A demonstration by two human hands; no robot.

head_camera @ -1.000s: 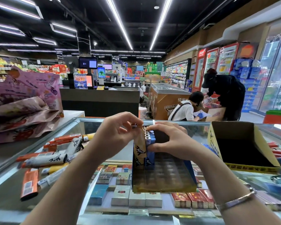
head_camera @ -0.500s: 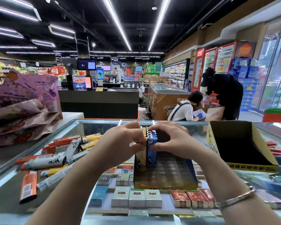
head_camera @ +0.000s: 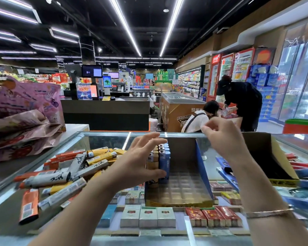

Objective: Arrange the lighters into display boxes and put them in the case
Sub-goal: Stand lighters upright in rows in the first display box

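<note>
A blue-sided display box (head_camera: 182, 190) stands on the glass counter in front of me. At its left wall stand rows of upright lighters (head_camera: 163, 157), tan and blue. My left hand (head_camera: 139, 162) rests against them, fingers spread over their tops and thumb on the blue row's front. My right hand (head_camera: 222, 139) hovers above and right of the box, fingers loosely curled, holding nothing that I can see. A heap of loose lighters (head_camera: 66, 173) in orange, grey and yellow lies on the glass to the left.
A second, empty yellow-edged display box (head_camera: 274, 162) stands at the right, with blue and red lighters (head_camera: 228, 176) around it. Cigarette packs (head_camera: 148, 217) show under the glass counter (head_camera: 103, 137). Purple snack bags (head_camera: 23, 110) pile at far left. Two people are beyond the counter.
My right hand has lifted off the lighters and moved up and to the right. My left hand has opened and now steadies the rows alone.
</note>
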